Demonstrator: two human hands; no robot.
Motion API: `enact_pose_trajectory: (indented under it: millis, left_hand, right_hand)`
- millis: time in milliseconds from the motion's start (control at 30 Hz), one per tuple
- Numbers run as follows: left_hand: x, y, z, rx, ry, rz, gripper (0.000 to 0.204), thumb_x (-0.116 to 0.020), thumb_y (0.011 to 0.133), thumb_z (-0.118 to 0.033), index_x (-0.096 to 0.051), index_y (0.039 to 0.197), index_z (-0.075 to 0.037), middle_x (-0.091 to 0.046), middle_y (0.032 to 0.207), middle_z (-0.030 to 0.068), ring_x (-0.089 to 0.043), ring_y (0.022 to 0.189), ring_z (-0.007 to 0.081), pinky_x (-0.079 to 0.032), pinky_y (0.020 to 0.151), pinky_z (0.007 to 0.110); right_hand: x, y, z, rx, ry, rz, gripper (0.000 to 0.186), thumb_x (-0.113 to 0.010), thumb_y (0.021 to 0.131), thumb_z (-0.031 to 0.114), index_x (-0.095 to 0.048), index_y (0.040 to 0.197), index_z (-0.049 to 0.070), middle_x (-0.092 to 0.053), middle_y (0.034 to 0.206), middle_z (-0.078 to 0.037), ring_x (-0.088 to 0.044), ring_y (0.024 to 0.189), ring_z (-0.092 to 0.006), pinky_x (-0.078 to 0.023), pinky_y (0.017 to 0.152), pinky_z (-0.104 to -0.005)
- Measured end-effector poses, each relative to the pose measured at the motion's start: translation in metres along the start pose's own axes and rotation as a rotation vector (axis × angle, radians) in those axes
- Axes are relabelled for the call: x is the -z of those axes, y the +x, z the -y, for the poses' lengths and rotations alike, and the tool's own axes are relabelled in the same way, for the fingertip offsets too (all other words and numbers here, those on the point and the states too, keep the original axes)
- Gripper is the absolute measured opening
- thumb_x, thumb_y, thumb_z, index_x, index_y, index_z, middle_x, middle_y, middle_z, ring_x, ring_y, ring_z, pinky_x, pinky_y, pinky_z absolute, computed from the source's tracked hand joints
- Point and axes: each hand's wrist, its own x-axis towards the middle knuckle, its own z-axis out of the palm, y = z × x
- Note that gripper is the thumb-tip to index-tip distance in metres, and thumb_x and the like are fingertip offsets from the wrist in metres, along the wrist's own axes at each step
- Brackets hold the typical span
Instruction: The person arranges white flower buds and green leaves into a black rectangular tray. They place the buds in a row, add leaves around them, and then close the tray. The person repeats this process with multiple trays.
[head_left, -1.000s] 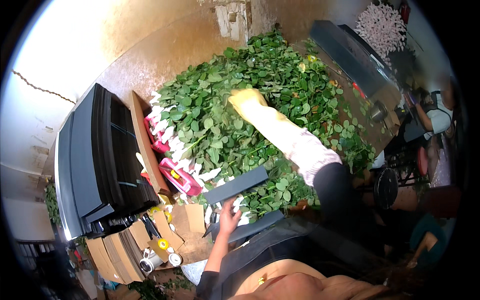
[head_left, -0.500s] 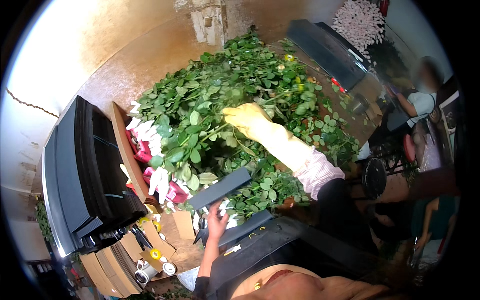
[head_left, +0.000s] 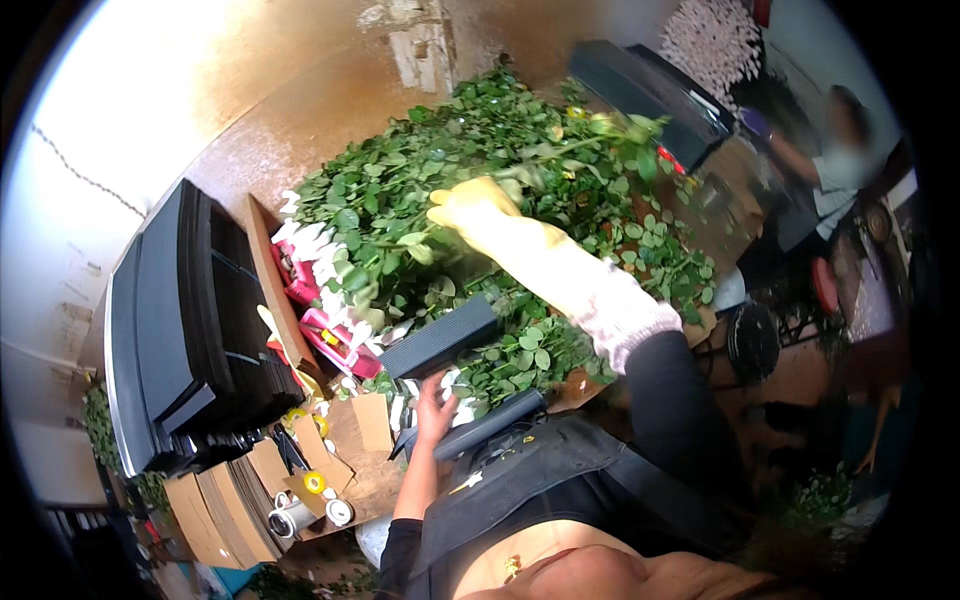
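Observation:
My right hand [head_left: 472, 212], in a long yellow rubber glove, is closed on a leafy rose stem [head_left: 570, 147] above a large heap of green foliage [head_left: 400, 165]. The stem is blurred and points to the upper right. Lower down, my bare left hand [head_left: 433, 410] has its fingers stretched apart beside small white flower heads [head_left: 450, 382]. It sits between an upright dark corrugated cardboard flap [head_left: 440, 338] and a second dark cardboard piece [head_left: 490, 424] near my apron. Part of its fingertips is hidden by the flap.
On the left stands a stack of dark cardboard sheets [head_left: 165, 330] behind a wooden board [head_left: 280, 290]. Pink holders [head_left: 335, 340] lie beside it. Brown cardboard pieces [head_left: 215, 515], tape rolls and a white mug [head_left: 290, 518] are nearer. A co-worker [head_left: 830, 185] is at far right.
A leafy stem has come up out of the heap in my right hand, which has shifted slightly left and up. My left hand stays by the cardboard. The view has turned a little.

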Motion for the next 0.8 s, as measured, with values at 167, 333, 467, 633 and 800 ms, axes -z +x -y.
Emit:
enact_pose_trajectory:
  millis: [167, 333, 467, 633, 800]
  left_hand:
    - [-0.002, -0.008, 0.003, -0.086, 0.044, -0.068, 0.055, -0.071, 0.083, -0.005, -0.056, 0.136, -0.006, -0.060, 0.127, 0.0131, -0.064, 0.104, 0.0260, -0.056, 0.087, 0.035]
    - [-0.005, -0.005, 0.000, -0.053, 0.005, -0.078, 0.054, -0.071, 0.082, -0.004, -0.057, 0.135, -0.005, -0.062, 0.123, 0.0128, -0.064, 0.103, 0.0247, -0.057, 0.085, 0.034]
    - [0.005, -0.011, -0.001, -0.062, 0.049, -0.037, 0.058, -0.067, 0.083, 0.001, -0.053, 0.139, -0.005, -0.059, 0.130, 0.0098, -0.060, 0.109, 0.0198, -0.055, 0.088, 0.032]
    - [-0.002, -0.006, -0.013, -0.029, 0.061, -0.042, 0.055, -0.071, 0.082, -0.002, -0.056, 0.135, -0.005, -0.059, 0.127, 0.0117, -0.063, 0.102, 0.0231, -0.058, 0.083, 0.034]
    - [0.001, -0.008, 0.000, -0.059, 0.076, -0.084, 0.056, -0.072, 0.082, -0.004, -0.057, 0.136, -0.006, -0.061, 0.125, 0.0123, -0.064, 0.103, 0.0239, -0.058, 0.082, 0.033]
  right_hand:
    - [0.067, -0.077, 0.009, 0.296, 0.068, -0.490, 0.025, -0.062, 0.076, 0.008, -0.069, 0.100, 0.013, -0.065, 0.081, -0.005, -0.069, 0.079, -0.0237, -0.054, 0.068, -0.0370]
    - [0.024, -0.118, -0.045, 0.080, 0.340, -0.249, 0.041, -0.064, 0.078, -0.007, -0.076, 0.110, 0.017, -0.075, 0.108, -0.009, -0.073, 0.097, -0.0277, -0.059, 0.086, -0.0362]
    - [0.050, -0.115, -0.006, 0.172, 0.310, -0.539, 0.041, -0.066, 0.076, -0.005, -0.072, 0.111, 0.014, -0.074, 0.107, -0.008, -0.073, 0.093, -0.0261, -0.060, 0.075, -0.0344]
    - [0.023, -0.058, 0.007, -0.365, 0.059, 0.663, 0.025, -0.054, 0.098, 0.023, -0.067, 0.119, 0.018, -0.072, 0.115, -0.006, -0.071, 0.105, -0.0283, -0.060, 0.081, -0.0489]
    - [0.065, -0.112, 0.016, 0.115, 0.099, -0.167, 0.026, -0.061, 0.084, 0.003, -0.063, 0.106, 0.017, -0.070, 0.101, 0.000, -0.072, 0.090, -0.0270, -0.058, 0.069, -0.0427]
